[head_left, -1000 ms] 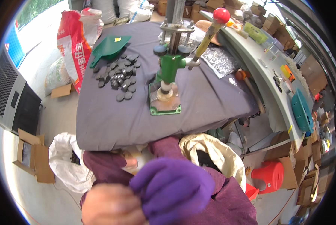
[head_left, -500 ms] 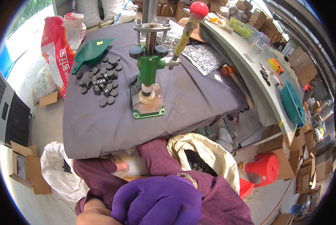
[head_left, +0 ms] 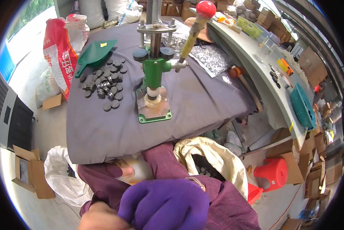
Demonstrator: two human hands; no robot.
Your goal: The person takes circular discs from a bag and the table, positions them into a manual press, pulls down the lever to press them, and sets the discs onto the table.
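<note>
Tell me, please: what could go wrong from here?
The gloved hand could be pinched if it came under the press. The loose black discs might scatter if the grey cloth beneath them were pulled. The wooden-handled tool near the cloth's right edge might fall if bumped.

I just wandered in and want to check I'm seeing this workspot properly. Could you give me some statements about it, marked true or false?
1. The right hand wears a purple glove. True.
2. The left hand is gloved too. False: the left hand is bare.
3. The lever on the green press ends in a red ball knob. True.
4. The green scoop lies to the right of the press. False: the scoop lies to its left, beside the dark discs.
5. The red stool stands on the cloth-covered table. False: the stool is down on the floor, to the right.
</note>
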